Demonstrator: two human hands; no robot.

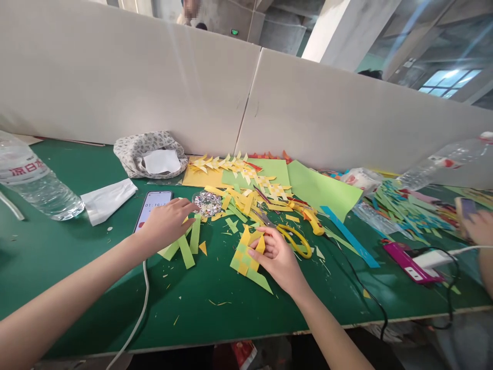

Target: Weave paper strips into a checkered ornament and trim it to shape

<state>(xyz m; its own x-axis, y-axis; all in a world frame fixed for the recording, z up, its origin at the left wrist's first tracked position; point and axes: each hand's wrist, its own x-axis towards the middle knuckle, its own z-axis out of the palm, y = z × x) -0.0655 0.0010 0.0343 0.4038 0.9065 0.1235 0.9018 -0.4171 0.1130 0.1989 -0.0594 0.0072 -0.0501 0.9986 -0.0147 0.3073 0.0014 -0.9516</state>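
Observation:
My right hand (280,261) pinches a woven paper piece (242,256) in a yellow and light green check, with pointed ends sticking out. My left hand (169,222) reaches forward over the table, fingers stretched out and thumb apart. Its fingertips are at the near left edge of a round clear container (208,204) filled with small black-and-white beads or eyes. Below that hand lie light green paper strips (186,251). Yellow-handled scissors (296,241) rest just beyond my right hand, blades pointing away to the left. Yellow strips (246,200) are heaped between the container and the scissors.
A phone (153,205) lies beside my left wrist. A yellow glue gun (311,218), a blue strip (348,236) and a magenta power strip (410,262) lie to the right. Finished woven pieces (269,186) sit at the back. A water bottle (38,177) leans at left; another person's hand (479,226) is far right.

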